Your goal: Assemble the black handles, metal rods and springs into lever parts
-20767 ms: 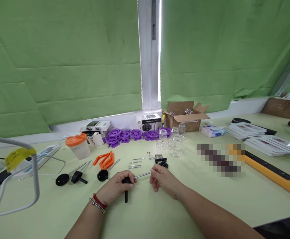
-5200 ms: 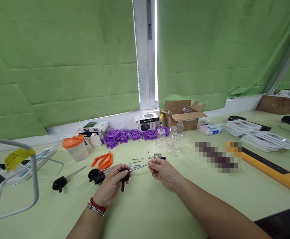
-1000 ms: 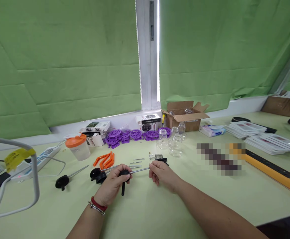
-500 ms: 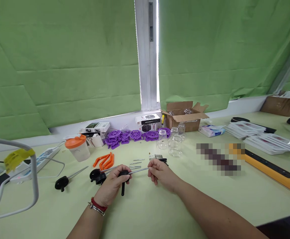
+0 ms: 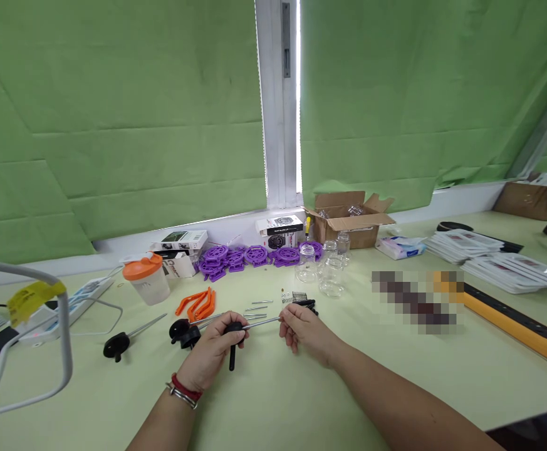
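My left hand (image 5: 213,352) is closed round a black plastic handle piece (image 5: 232,351) with a thin metal rod (image 5: 261,323) sticking out to the right. My right hand (image 5: 304,331) pinches the far end of that rod. Both hands hover just above the pale green table (image 5: 273,401). Beside my left hand lie two more black knobs with rods (image 5: 185,331). Loose metal pins (image 5: 256,307), small springs (image 5: 294,295) and black caps (image 5: 307,304) lie just beyond my right hand.
Another black knob with rod (image 5: 119,342) lies left. Orange clips (image 5: 197,303), an orange-lidded cup (image 5: 145,277), purple plastic parts (image 5: 249,255), glass jars (image 5: 322,269), a cardboard box (image 5: 348,219), a white wire frame (image 5: 29,338) at left, a yellow-black bar (image 5: 512,319) and stacked packets (image 5: 489,257) at right.
Over the last second almost nothing moved; my hands keep the same hold on the handle and rod. Since the oldest frame, finished knob-and-rod pieces at left were rearranged.
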`<action>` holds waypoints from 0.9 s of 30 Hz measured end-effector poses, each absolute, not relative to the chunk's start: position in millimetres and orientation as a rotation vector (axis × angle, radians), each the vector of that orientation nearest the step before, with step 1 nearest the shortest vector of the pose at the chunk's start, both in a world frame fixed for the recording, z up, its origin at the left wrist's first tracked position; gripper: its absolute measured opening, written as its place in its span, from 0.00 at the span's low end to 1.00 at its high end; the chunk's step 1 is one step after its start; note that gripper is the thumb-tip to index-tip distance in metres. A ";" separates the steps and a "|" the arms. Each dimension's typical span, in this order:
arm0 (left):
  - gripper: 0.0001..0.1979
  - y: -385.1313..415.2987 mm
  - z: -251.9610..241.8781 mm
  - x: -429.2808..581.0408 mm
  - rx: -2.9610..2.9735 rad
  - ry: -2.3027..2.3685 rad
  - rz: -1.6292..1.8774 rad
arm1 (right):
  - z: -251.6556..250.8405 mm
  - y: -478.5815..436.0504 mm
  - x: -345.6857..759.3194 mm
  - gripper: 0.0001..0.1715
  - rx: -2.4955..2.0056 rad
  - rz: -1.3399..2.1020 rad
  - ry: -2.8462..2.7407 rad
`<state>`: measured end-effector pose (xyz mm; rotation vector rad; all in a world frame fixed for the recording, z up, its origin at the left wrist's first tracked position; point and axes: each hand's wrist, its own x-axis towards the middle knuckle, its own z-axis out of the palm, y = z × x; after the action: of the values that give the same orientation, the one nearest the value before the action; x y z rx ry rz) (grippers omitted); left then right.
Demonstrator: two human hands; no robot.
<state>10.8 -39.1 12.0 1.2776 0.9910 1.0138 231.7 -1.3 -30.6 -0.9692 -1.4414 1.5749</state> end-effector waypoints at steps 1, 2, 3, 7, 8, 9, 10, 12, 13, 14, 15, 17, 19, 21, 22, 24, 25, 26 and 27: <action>0.08 -39.0 11.6 10.4 1.271 0.991 1.017 | -28.8 -2.2 232.1 0.17 -0.959 1.579 -1.427; 0.08 -38.9 11.3 10.2 1.263 0.990 1.022 | -26.9 -3.0 232.6 0.15 -0.949 1.580 -1.419; 0.08 -38.7 11.1 10.1 1.255 0.989 1.029 | -25.2 -3.7 233.0 0.14 -0.939 1.578 -1.417; 0.08 -38.8 11.5 10.5 1.244 0.984 1.035 | -22.6 -4.5 233.1 0.10 -0.907 1.558 -1.426; 0.08 -38.8 11.8 10.6 1.247 0.984 1.034 | -22.9 -4.2 232.8 0.09 -0.905 1.556 -1.429; 0.09 -38.8 12.1 10.8 1.252 0.985 1.034 | -23.6 -3.9 232.5 0.09 -0.907 1.553 -1.434; 0.08 -38.7 12.4 10.9 1.258 0.986 1.034 | -24.3 -3.5 232.2 0.09 -0.908 1.552 -1.439; 0.08 -38.3 12.7 10.9 1.268 0.984 1.035 | -26.0 -2.8 232.1 0.10 -0.915 1.553 -1.449; 0.08 -38.1 12.7 10.9 1.271 0.982 1.032 | -26.9 -2.5 232.1 0.11 -0.920 1.556 -1.454; 0.08 -37.9 12.6 10.8 1.274 0.981 1.028 | -27.7 -2.4 232.3 0.12 -0.925 1.558 -1.459; 0.08 -37.7 12.5 10.7 1.276 0.982 1.025 | -28.6 -2.3 232.4 0.13 -0.932 1.558 -1.465; 0.08 -37.8 12.3 10.7 1.280 0.983 1.021 | -30.4 -2.1 232.8 0.16 -0.946 1.557 -1.478; 0.09 -38.5 12.6 10.9 1.284 0.985 1.018 | -32.0 -1.9 232.9 0.19 -0.954 1.552 -1.491; 0.09 -39.5 13.6 11.3 1.285 0.986 1.012 | -33.2 -1.6 232.7 0.20 -0.959 1.545 -1.496; 0.09 -40.0 14.2 11.6 1.285 0.988 1.009 | -33.5 -1.4 232.4 0.20 -0.963 1.539 -1.497; 0.09 -40.6 15.4 12.2 1.285 0.994 1.007 | -33.2 -1.4 231.9 0.22 -0.978 1.533 -1.501; 0.09 -40.6 15.8 12.4 1.284 0.995 1.008 | -32.5 -1.6 231.6 0.22 -0.988 1.533 -1.503; 0.09 -40.5 16.0 12.5 1.283 0.997 1.010 | -31.3 -2.0 231.3 0.22 -0.996 1.535 -1.500; 0.09 -40.3 16.0 12.6 1.282 0.996 1.012 | -29.9 -2.5 231.1 0.22 -1.000 1.537 -1.490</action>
<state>12.6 -40.3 16.0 1.2818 0.9962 1.0121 231.1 -2.5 -29.9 -1.0001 -1.4901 1.5372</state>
